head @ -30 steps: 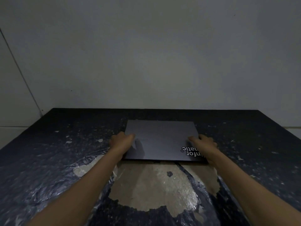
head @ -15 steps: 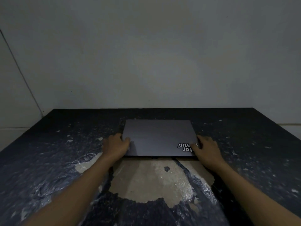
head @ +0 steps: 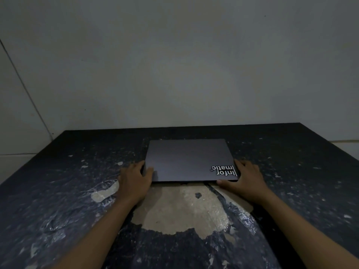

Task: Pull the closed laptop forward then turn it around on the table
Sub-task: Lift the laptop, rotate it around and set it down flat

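A closed dark grey laptop (head: 187,159) lies flat on the black table (head: 73,183), with a white upside-down sticker at its near right corner. My left hand (head: 135,178) grips the near left corner, thumb on the lid. My right hand (head: 247,178) holds the near right corner, fingers along the right edge and thumb at the front edge.
The table's black covering is worn through to a pale bare patch (head: 180,208) just in front of the laptop, with wrinkled plastic film around it. A grey wall (head: 174,65) stands right behind the table's far edge.
Both hands have slid from on top of the lid out to the laptop's near corners. The sticker, half covered a second ago, is now fully visible.
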